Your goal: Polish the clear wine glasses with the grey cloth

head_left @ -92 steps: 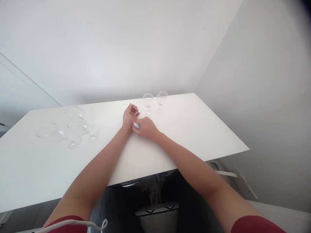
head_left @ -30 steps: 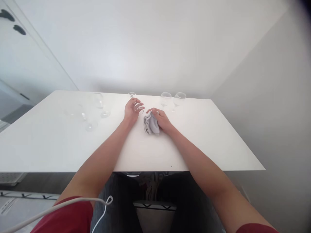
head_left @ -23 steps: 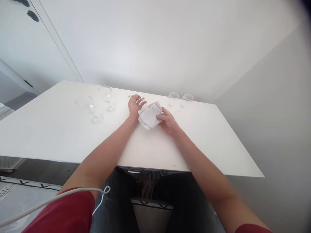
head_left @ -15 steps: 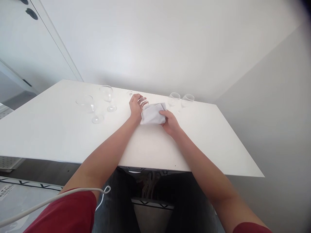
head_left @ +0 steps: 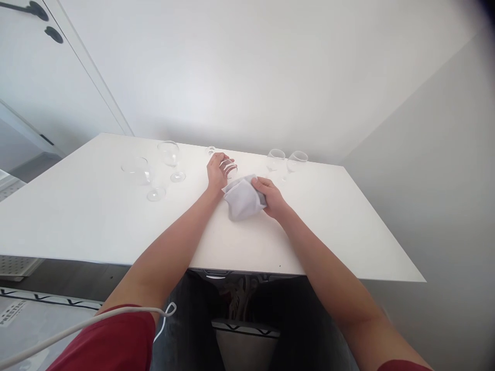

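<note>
My left hand is wrapped round a clear stemmed glass, held tilted with its bowl toward the right. A round glass foot shows just beyond my fingers; the stem between is hidden. A folded pale grey cloth hangs from my right hand, pinched between thumb and fingers. The cloth's upper left edge is close below the glass bowl; whether they touch, I cannot tell. Both hands are over the middle of the white table.
Two stemmed glasses, one nearer and one farther, stand on the left of the table. Two more glasses, one beside another, stand at the back right near the wall. A white cable crosses my left sleeve.
The cloth has come down from the glass bowl and hangs lower, its folds loosened. More of the bowl shows in my left hand, which has barely moved. The camera view has shifted slightly.
</note>
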`<state>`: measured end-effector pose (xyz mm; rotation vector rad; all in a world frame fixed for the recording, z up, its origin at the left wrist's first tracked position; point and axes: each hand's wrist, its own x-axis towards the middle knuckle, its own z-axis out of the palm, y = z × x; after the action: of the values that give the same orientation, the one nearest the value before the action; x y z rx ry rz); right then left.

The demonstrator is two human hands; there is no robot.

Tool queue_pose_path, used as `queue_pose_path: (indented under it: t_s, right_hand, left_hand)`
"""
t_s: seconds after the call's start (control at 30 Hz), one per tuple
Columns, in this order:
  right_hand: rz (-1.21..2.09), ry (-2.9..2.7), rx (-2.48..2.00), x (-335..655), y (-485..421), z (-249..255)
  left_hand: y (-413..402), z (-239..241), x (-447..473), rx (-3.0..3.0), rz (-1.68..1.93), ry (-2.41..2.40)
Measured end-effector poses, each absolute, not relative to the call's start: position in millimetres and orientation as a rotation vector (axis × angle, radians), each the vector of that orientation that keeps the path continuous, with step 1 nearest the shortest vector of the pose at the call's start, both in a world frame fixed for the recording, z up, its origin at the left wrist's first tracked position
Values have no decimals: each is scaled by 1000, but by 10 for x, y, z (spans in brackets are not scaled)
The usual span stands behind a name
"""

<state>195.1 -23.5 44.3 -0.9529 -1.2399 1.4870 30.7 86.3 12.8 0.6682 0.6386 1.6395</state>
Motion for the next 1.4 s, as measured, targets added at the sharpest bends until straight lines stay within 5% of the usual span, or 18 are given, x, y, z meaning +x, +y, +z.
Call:
queue_pose_path:
  t_s: [0.13,0.3,0.4,0.5,0.7,1.03,1.27,1.4]
  right_hand:
    - [1105,-1601,-877,1917,-408,577]
    - [-100,-1156,-889,1895,-606,713]
    - [-510,-1709,-766,1850,-538,667]
    - [-421,-1968,-817,1696,-400,547]
    - [465,-1120,-1236,1512,-310,402]
    - [303,-1763,-1006,1804,-182,533]
    - [136,-1262,-1190,1818,-163,388]
    - [320,-1079,-1177,1770,-201,422]
  left_hand:
    - [839,150,300,682,1651,637]
    - [822,131,295,724,1630,654]
    - [828,114,299,722,1632,665]
    - [831,111,305,701,1647,682]
    - [840,129,293,716,1683,657]
    - [848,115,238,764,1728,668]
    - [865,122,231,758,1768,647]
    - [775,187,294,801,1734,577]
